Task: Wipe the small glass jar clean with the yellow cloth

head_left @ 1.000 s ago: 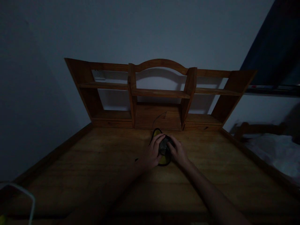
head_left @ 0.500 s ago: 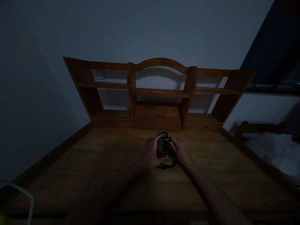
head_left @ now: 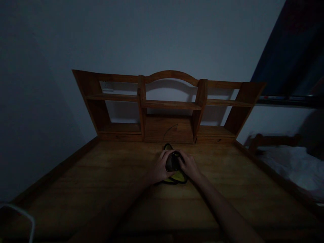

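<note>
Near the middle of the wooden desk, my left hand (head_left: 162, 167) is wrapped round a dark, glossy rounded object (head_left: 172, 162). From the other side my right hand (head_left: 188, 165) has its fingers curled against the same object. Its exact kind is hard to make out in the dim light, with fingers over much of it. Under the object and both hands is a yellow piece with black edging (head_left: 179, 177). One black-edged corner sticks out beyond the fingers, and more yellow shows toward me.
A wooden shelf unit (head_left: 172, 105) with several compartments stands along the desk's back edge. Raised wooden edges border the desk (head_left: 108, 195) left and right. A pale curved tube (head_left: 25, 213) is at lower left. Beyond the right edge lies pale bedding (head_left: 291, 165).
The black-edged yellow piece, bent up around the dark object before, now lies flatter and spread beneath it. My right fingers have moved onto the dark object. The view has shifted slightly.
</note>
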Tool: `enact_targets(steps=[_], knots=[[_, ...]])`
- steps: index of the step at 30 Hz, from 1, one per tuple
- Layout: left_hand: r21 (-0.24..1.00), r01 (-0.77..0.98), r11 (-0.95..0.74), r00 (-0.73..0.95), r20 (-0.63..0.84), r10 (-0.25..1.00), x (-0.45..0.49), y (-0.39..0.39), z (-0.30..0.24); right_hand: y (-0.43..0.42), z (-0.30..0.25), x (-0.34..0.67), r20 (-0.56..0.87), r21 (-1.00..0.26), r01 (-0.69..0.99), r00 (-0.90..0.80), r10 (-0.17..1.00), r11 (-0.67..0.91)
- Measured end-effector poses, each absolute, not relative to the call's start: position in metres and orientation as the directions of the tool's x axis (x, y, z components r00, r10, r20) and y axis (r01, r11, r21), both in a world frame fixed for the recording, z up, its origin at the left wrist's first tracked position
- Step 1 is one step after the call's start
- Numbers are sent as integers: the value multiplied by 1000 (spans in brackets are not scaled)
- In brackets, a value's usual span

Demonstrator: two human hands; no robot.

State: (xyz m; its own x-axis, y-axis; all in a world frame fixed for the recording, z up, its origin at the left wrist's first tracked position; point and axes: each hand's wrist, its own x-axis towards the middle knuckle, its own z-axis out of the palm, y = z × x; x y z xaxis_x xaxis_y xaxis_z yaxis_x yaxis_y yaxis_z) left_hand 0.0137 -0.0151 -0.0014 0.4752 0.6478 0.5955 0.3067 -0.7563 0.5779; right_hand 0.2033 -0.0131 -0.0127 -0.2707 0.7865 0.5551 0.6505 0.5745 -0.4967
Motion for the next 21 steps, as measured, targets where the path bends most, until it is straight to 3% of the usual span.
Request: enact_targets(steps=[7, 14, 21], knots=[[549, 290, -784, 474, 629, 616, 18, -17, -2, -8, -19, 200, 569, -597, 591, -163, 806, 542], [442, 439, -783, 370, 705, 605, 19, -6, -14, 5, -25, 192, 494, -767, 426, -84, 865, 480], [364, 565, -741, 285, 756, 589, 10, -5, -11, 1, -22, 190, 452, -834, 317, -80, 888, 453]])
